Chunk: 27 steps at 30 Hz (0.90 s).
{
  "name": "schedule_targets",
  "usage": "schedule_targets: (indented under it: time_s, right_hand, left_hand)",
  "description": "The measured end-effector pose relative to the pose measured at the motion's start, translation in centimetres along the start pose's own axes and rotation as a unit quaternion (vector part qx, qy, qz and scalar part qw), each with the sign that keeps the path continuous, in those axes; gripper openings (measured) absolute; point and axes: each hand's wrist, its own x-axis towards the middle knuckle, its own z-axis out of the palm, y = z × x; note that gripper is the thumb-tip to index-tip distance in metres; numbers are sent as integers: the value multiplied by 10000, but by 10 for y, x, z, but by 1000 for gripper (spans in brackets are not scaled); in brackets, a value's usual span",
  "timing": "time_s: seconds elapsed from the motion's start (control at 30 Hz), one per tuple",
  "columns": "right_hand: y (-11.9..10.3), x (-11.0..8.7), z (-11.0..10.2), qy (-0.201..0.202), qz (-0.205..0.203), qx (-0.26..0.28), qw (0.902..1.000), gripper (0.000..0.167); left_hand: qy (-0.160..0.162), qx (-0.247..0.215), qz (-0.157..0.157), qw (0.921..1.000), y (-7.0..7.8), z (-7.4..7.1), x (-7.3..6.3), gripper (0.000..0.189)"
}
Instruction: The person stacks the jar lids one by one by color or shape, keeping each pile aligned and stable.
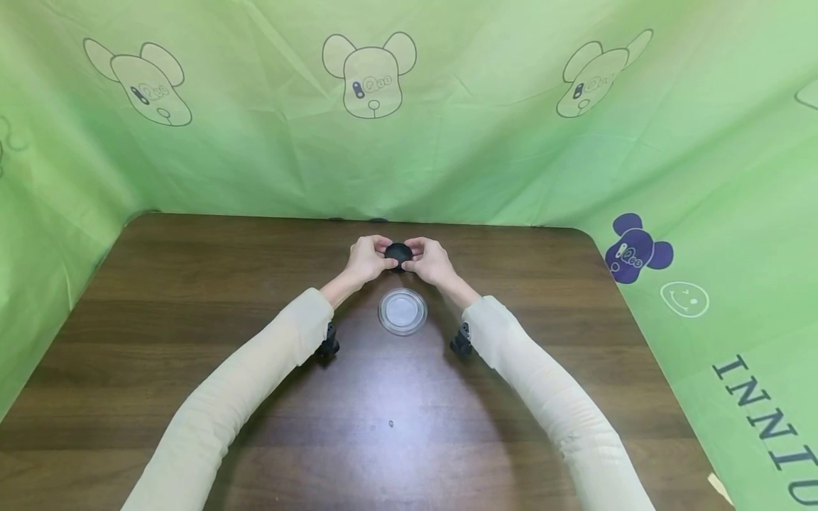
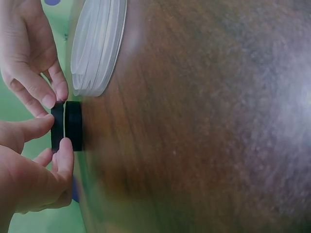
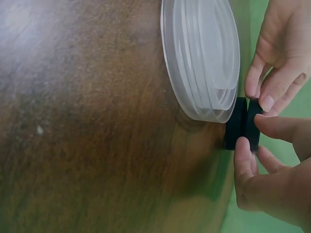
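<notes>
Near the table's far edge, my left hand and my right hand pinch a black round lid from opposite sides, thumbs toward me. In the left wrist view this upper black lid sits just over a second black disc of like size, which rests on the table, with a thin gap between them. The right wrist view shows the same pair, the held lid outermost and the lower disc beneath. Closer to me lies a stack of clear round plastic lids, touched by neither hand.
The brown wooden table has a small speck toward the front. A green printed curtain hangs behind it and along both sides. Black wrist cameras hang beneath the sleeves on either side of the clear stack.
</notes>
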Motion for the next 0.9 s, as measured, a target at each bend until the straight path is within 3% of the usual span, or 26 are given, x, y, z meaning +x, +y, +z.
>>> schedule_targets:
  time_s: [0.37, 0.9]
  right_hand:
    - [1, 1, 1, -22, -129, -272, 9995, 46]
    - [4, -2, 2, -50, -121, -194, 9997, 47]
  left_hand:
    - [49, -81, -95, 9999, -4, 4, 0, 42]
    - [45, -81, -183, 9998, -4, 4, 0, 41]
